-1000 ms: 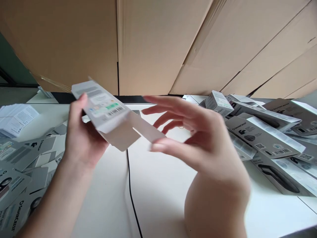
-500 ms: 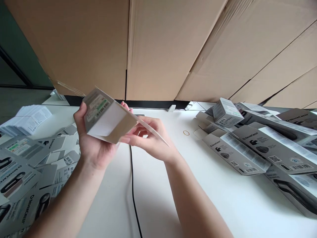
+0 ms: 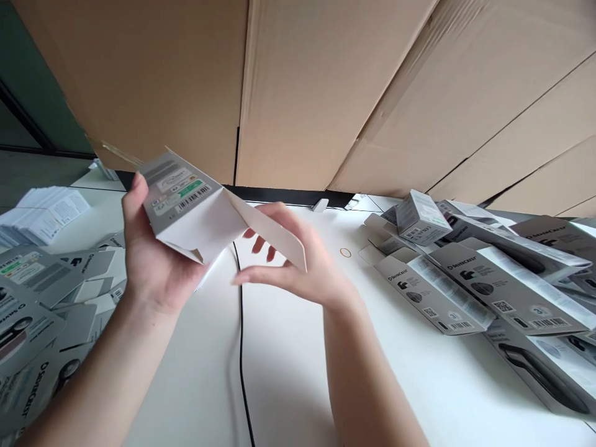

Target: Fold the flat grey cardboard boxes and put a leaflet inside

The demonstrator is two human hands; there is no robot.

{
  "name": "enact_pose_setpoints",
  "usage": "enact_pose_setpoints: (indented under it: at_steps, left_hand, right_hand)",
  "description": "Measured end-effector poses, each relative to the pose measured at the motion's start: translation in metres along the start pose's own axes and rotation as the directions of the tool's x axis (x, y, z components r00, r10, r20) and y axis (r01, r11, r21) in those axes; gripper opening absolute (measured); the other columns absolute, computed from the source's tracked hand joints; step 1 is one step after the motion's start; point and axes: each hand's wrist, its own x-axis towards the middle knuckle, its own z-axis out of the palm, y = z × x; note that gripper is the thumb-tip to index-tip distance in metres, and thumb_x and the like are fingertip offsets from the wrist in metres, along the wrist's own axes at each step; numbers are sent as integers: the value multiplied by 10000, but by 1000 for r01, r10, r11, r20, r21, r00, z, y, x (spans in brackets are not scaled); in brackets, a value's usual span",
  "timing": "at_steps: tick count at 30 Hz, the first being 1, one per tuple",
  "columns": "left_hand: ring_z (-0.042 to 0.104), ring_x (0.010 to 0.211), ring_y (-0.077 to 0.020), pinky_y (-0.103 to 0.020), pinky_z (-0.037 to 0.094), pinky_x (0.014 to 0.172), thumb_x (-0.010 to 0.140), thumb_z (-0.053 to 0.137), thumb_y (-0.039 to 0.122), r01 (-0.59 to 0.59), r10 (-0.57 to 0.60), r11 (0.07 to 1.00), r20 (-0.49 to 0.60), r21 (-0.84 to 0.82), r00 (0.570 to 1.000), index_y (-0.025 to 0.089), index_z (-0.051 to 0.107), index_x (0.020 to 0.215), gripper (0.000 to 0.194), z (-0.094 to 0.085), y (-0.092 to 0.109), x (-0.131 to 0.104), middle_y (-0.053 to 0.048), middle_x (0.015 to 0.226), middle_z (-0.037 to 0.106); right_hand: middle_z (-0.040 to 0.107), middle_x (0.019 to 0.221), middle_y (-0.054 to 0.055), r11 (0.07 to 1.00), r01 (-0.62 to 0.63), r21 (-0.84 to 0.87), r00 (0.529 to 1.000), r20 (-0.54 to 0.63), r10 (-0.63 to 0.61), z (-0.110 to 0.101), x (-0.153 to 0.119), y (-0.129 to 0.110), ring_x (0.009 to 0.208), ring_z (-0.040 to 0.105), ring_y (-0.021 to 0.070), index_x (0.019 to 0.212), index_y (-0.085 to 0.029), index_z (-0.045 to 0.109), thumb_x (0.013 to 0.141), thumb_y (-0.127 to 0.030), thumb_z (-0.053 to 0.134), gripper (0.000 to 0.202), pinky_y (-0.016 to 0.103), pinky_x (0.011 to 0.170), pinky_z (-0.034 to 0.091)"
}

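A grey and white carton [image 3: 179, 192] is tilted above the table, its near end open and a white flap sticking out to the right. My left hand [image 3: 156, 267] grips it from the left and below, thumb on the printed side. My right hand [image 3: 293, 261] is beside the flap, its thumb stretched out to the left and its fingers spread behind the flap, apart from the thumb. Whether those fingers touch the flap I cannot tell.
Flat grey cartons [image 3: 41, 335] cover the left side, with a banded stack of folded papers [image 3: 44, 214] behind. Several formed cartons [image 3: 507, 285] are piled at the right. A black cable [image 3: 242, 366] and a rubber band [image 3: 345, 252] lie on the white table [image 3: 284, 366].
The carton has moved left and turned, showing more of its label. My right thumb has come off the carton's edge, and the right hand has opened.
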Motion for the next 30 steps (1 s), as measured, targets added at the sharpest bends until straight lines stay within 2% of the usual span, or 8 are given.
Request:
enact_pose_setpoints:
  at_steps: [3,5,9,13,18,21,26,30]
  left_hand:
    - [693,1579,-332,-392,719,1104,1048,857,551,-4,-1,998,-88,-65,996,344,823,1234,280,-3,-1,6,29,1334,888]
    - [759,1472,-302,-353,733,1065,1026,902,501,-33,17,995,-161,-97,987,333,808,1208,266,-3,-6,8,26,1281,888]
    - [829,1311,-316,-300,737,951,977,941,561,55,-67,995,-141,-85,988,306,800,1215,376,1,-14,7,11,1207,881]
    - [880,1131,-331,-389,756,990,1118,774,592,163,-192,971,-163,-175,968,267,827,1193,338,9,-15,4,-29,1049,868]
    - [875,1036,-273,-392,736,1064,1132,805,492,102,-164,952,-202,-288,966,226,825,1148,268,17,-19,1,-43,1057,858]
    - [864,1036,-265,-375,739,1053,1113,826,491,22,-88,964,-245,-264,966,214,836,1200,291,17,-21,-1,-51,1126,864]
    - [844,1034,-205,-283,720,1055,1079,872,380,-118,45,967,-307,-226,951,232,846,1196,190,20,-18,-3,-5,1104,870]
    - [834,975,-196,-297,727,1057,1096,840,363,-100,9,958,-319,-269,948,216,831,1187,174,23,-14,-2,-12,1076,865]
  right_hand:
    - [777,1540,167,980,194,-38,981,-9,-194,-24,-9,-1,1175,809,310,1721,-314,585,683,-803,1110,1262,445,966,728]
    - [731,1630,179,956,284,-76,955,-60,-289,-35,-15,-4,1285,791,339,1738,-346,587,810,-887,987,1147,504,1071,723]
    - [790,1505,137,952,303,-47,951,-48,-305,-40,-20,-9,1173,816,287,1535,-337,752,939,-779,956,769,455,1012,738]
    - [794,1364,99,967,205,149,976,41,-214,-31,-15,-7,1005,819,241,1343,-307,768,730,-766,1108,838,383,830,758]
    - [742,1292,45,994,30,101,995,-98,-20,-3,-9,-15,901,752,186,1175,-314,642,491,-578,1246,951,270,589,652]
    - [807,1274,61,999,-33,1,990,-140,33,7,-8,-21,896,773,192,1202,-294,703,590,-553,1218,840,274,588,669]
    - [835,860,0,998,14,-65,986,-165,-25,5,-11,-22,746,770,174,1021,-249,843,916,-495,1041,333,308,694,724]
    - [744,748,-13,980,62,-187,978,-183,-96,3,-14,-20,628,678,133,892,-236,773,1118,-429,786,298,263,587,616]
